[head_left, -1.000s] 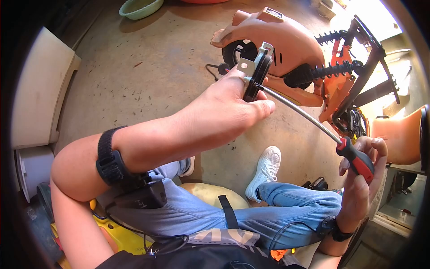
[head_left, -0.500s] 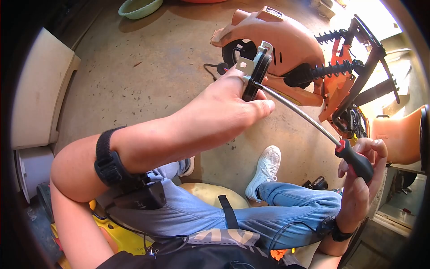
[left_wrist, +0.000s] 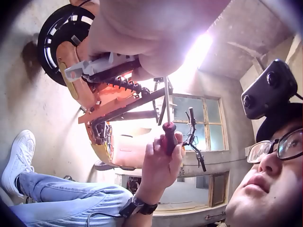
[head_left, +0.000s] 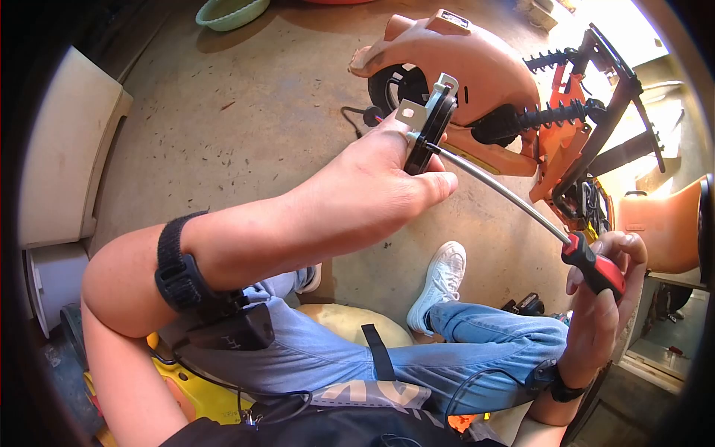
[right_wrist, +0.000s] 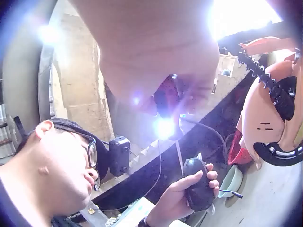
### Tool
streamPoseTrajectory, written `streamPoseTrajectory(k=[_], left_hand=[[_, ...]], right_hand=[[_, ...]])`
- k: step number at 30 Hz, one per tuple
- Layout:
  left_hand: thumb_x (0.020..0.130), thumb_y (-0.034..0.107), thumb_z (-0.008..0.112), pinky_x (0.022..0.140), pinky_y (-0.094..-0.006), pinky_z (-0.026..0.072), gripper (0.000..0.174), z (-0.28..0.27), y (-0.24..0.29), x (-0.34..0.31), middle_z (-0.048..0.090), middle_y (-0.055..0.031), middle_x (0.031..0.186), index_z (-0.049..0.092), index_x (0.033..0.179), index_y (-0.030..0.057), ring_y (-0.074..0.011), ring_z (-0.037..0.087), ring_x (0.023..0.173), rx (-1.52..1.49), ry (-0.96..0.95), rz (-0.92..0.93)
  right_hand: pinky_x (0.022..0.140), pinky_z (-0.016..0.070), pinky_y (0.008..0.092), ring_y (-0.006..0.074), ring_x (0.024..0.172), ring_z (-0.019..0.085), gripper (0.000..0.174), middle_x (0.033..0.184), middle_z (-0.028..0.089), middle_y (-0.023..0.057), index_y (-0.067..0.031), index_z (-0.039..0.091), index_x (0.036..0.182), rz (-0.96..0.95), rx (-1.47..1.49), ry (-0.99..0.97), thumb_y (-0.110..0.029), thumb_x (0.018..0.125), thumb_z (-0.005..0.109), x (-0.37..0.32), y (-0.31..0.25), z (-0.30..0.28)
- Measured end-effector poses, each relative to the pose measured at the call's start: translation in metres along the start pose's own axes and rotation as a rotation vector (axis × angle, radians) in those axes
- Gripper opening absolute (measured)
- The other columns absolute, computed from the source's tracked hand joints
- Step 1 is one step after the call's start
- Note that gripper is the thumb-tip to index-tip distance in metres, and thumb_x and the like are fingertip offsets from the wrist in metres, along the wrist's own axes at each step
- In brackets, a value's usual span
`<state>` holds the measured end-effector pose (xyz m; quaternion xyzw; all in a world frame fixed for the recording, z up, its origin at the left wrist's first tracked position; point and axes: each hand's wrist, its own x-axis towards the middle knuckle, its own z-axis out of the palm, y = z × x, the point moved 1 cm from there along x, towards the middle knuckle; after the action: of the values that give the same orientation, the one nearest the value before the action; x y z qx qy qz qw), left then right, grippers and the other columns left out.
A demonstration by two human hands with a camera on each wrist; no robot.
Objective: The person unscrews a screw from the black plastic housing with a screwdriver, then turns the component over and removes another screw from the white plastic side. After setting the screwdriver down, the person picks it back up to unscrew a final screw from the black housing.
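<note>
My left hand (head_left: 372,175) grips a flat, rounded black part (right_wrist: 199,184) with a metal bracket (head_left: 411,113) on it. The black part's broad face shows in the right wrist view, thumb on one edge and fingers round the other. My right hand (head_left: 607,298) holds a screwdriver (head_left: 596,268) by its red and black handle, fingertips and thumb around the grip. Its long steel shaft (head_left: 506,192) runs up to the left, with the tip at the side of the black part, close beside the bracket. From the left wrist view, the right hand (left_wrist: 161,163) appears below that shaft.
Beyond my hands stands an orange scooter frame with a wheel fender (head_left: 477,67) and a black coil shock absorber (head_left: 558,115). A pale green basin (head_left: 232,11) sits on the floor at the back. White cabinet at left (head_left: 67,149); white shoe (head_left: 439,283) below.
The screwdriver's handle has turned in my right fingers, its red side going out of sight and showing again. The black part and bracket have shifted slightly; my left hand keeps its hold.
</note>
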<state>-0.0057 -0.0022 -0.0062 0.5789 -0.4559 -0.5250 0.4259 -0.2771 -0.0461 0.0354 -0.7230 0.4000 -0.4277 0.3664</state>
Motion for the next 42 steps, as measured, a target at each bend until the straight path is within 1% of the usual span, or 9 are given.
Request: streamPoseTrajectory(k=[7,12,16,22,25,28,31,37,42], left_hand=[[0.092,0.030,0.071,0.082,-0.0279,0.0447,0.044,0.000,0.002,-0.001,0.058,-0.0054,0.101,0.055,0.121,0.0002,-0.0117,0.053,0.094,0.003,-0.033,0.016],[0.093,0.030,0.071,0.082,-0.0280,0.0447,0.044,-0.001,0.003,-0.001,0.057,-0.0048,0.101,0.056,0.121,0.0008,-0.0118,0.053,0.094,0.014,-0.011,-0.019],[0.093,0.030,0.070,0.082,-0.0280,0.0447,0.043,-0.002,0.004,-0.001,0.057,-0.0042,0.101,0.056,0.122,0.0014,-0.0123,0.053,0.093,0.021,-0.024,-0.066],[0.093,0.030,0.070,0.083,-0.0287,0.0441,0.045,-0.001,0.002,-0.001,0.056,-0.0053,0.101,0.055,0.123,0.0010,-0.0134,0.052,0.095,0.043,-0.041,0.061],[0.092,0.030,0.071,0.083,-0.0288,0.0439,0.044,0.000,0.009,-0.002,0.056,-0.0058,0.101,0.056,0.122,0.0013,-0.0135,0.052,0.095,0.030,-0.021,-0.114],[0.093,0.030,0.070,0.083,-0.0285,0.0438,0.043,-0.003,0.005,-0.001,0.056,-0.0054,0.101,0.056,0.122,0.0015,-0.0132,0.052,0.095,0.000,-0.036,-0.028],[0.093,0.030,0.070,0.083,-0.0285,0.0436,0.044,-0.001,0.006,-0.002,0.056,-0.0053,0.101,0.055,0.123,0.0014,-0.0130,0.052,0.095,0.009,-0.025,-0.075],[0.093,0.030,0.070,0.082,-0.0286,0.0440,0.044,0.000,0.001,-0.001,0.056,-0.0046,0.100,0.055,0.123,0.0017,-0.0125,0.052,0.093,0.029,-0.023,0.059],[0.093,0.032,0.070,0.082,-0.0281,0.0438,0.046,-0.005,0.009,-0.003,0.056,-0.0044,0.101,0.055,0.124,0.0014,-0.0118,0.052,0.093,0.047,-0.038,-0.115]], right_hand=[[0.056,0.0401,0.0206,0.0098,0.066,0.050,0.073,0.085,0.049,0.0056,-0.0044,0.041,0.129,0.238,0.129,-0.133,-0.069,0.095,0.042,-0.003,0.010,-0.022],[0.063,0.0366,0.0216,0.0100,0.071,0.049,0.071,0.092,0.049,0.0085,-0.0012,0.036,0.136,-0.046,-0.034,-0.051,-0.061,0.097,0.046,0.001,0.002,0.000],[0.059,0.0357,0.0207,0.0093,0.069,0.049,0.073,0.091,0.049,0.0077,-0.0014,0.036,0.136,-0.046,-0.042,-0.008,-0.061,0.096,0.049,-0.001,0.002,-0.002],[0.051,0.0317,0.0187,0.0070,0.062,0.047,0.075,0.087,0.049,0.0047,-0.0017,0.035,0.138,0.234,0.245,-0.151,-0.062,0.096,0.049,-0.006,0.011,-0.022],[0.055,0.0350,0.0208,0.0087,0.067,0.049,0.071,0.093,0.049,0.0071,-0.0011,0.035,0.139,0.126,0.152,-0.099,-0.055,0.096,0.052,-0.001,0.007,-0.011],[0.066,0.0416,0.0262,0.0144,0.082,0.052,0.062,0.108,0.045,0.0121,-0.0026,0.035,0.140,-0.020,0.148,-0.184,-0.035,0.092,0.056,0.002,0.006,-0.013],[0.059,0.0455,0.0217,0.0122,0.077,0.054,0.076,0.101,0.048,0.0102,-0.0012,0.039,0.133,0.098,0.067,0.003,-0.055,0.086,0.064,-0.001,0.000,-0.007],[0.062,0.0439,0.0220,0.0108,0.075,0.053,0.076,0.094,0.049,0.0085,-0.0028,0.041,0.130,0.319,0.199,-0.082,-0.064,0.089,0.058,-0.004,0.011,-0.027],[0.064,0.0408,0.0224,0.0117,0.074,0.050,0.071,0.098,0.050,0.0100,-0.0033,0.040,0.132,0.046,0.011,-0.076,-0.061,0.093,0.055,0.000,-0.001,0.003]])
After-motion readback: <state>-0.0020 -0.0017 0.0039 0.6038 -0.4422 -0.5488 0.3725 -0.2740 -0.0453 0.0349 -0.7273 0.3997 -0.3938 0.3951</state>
